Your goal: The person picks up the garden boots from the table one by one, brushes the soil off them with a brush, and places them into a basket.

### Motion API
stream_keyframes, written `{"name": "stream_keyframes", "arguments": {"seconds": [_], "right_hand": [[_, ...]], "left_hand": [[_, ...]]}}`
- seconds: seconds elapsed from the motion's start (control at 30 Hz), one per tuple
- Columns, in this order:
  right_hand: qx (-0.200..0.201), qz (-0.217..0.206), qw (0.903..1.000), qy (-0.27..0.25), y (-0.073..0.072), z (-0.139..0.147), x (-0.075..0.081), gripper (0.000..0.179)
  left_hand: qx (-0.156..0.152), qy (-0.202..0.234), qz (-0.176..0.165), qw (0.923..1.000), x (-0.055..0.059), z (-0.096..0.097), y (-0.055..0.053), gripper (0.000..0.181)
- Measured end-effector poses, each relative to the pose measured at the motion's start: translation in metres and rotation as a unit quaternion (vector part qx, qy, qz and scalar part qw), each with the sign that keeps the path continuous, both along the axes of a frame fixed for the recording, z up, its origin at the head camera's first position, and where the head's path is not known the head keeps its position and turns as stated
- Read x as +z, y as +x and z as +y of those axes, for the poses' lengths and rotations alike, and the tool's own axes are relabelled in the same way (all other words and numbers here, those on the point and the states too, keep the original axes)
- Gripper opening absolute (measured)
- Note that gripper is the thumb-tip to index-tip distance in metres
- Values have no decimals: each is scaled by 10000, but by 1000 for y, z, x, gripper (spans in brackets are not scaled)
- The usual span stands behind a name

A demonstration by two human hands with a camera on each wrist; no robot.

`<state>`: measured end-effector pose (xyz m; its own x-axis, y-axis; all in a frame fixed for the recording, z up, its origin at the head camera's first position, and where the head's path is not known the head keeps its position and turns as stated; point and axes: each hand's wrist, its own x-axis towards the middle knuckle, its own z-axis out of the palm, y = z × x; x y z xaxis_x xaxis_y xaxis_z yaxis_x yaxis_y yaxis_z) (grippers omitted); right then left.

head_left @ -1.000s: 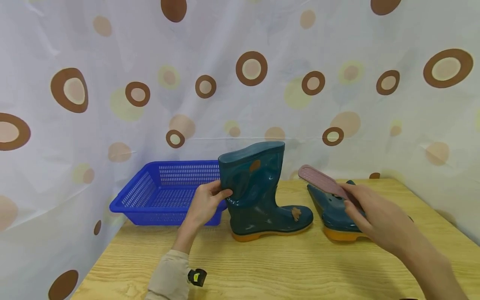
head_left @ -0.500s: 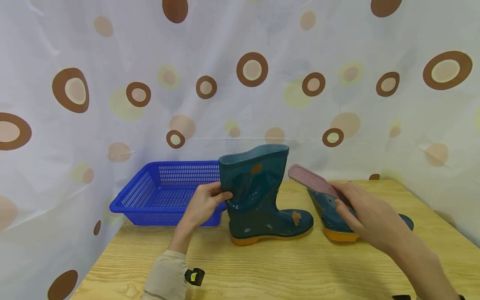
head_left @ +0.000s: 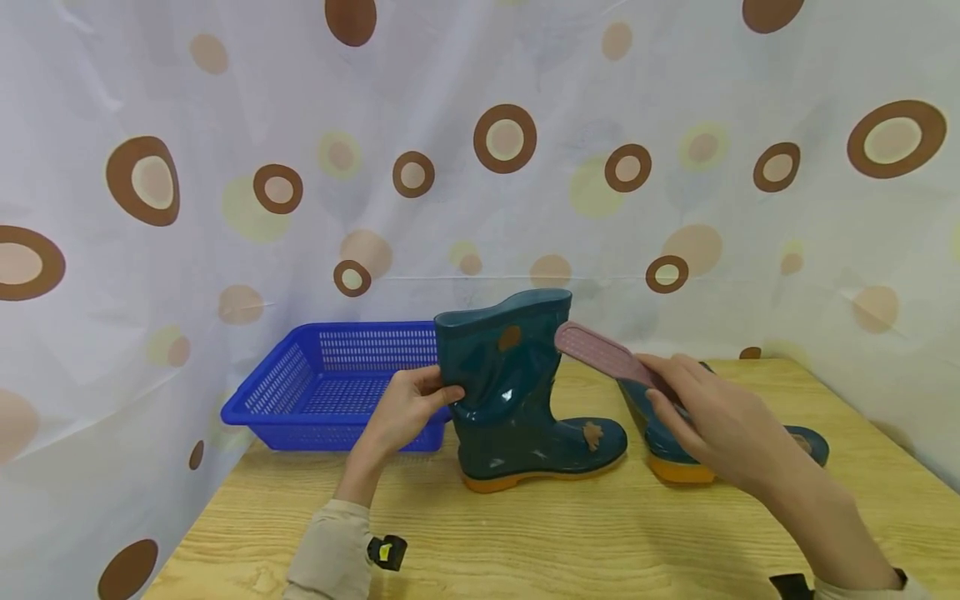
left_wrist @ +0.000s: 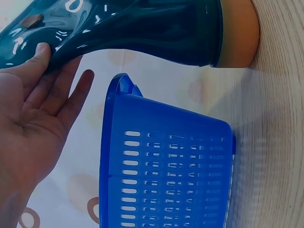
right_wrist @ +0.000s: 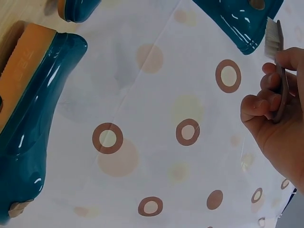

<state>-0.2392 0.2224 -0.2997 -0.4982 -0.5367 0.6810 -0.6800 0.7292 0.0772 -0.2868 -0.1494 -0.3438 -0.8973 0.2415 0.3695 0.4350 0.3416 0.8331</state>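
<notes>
A dark teal rubber boot [head_left: 517, 392] with an orange sole stands upright on the table, brown patches on its shaft and toe. My left hand [head_left: 408, 408] pinches the back of its shaft, thumb [left_wrist: 40, 59] on the near side and the other fingers behind. In my right hand [head_left: 720, 425] is a pink-backed scrub brush [head_left: 600, 350], gripped by its handle. The brush's pale bristles [right_wrist: 271, 40] face the boot, and its head overlaps the shaft's front edge in the head view. A second teal boot [head_left: 667, 442] is partly hidden behind my right hand.
A blue plastic basket [head_left: 322, 433] with slotted walls stands left of the upright boot, close behind my left hand. The wooden table [head_left: 487, 533] runs back to a white curtain [head_left: 570, 75] patterned with brown circles.
The right hand has moved left with the scrub brush, bringing its head from over the second boot to the upright boot's shaft. The upright boot has shifted slightly in the left hand's hold.
</notes>
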Motion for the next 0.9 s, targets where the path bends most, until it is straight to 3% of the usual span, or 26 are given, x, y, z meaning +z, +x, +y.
{"name": "stream_keyframes", "arguments": {"seconds": [0.37, 0.9], "right_hand": [[162, 9, 9998, 136, -5, -13, 7, 39], [362, 70, 9992, 165, -7, -29, 12, 41]], "left_hand": [[-44, -92, 17, 9999, 0, -1, 0, 26], [-444, -90, 54, 9990, -1, -5, 0, 32]]}}
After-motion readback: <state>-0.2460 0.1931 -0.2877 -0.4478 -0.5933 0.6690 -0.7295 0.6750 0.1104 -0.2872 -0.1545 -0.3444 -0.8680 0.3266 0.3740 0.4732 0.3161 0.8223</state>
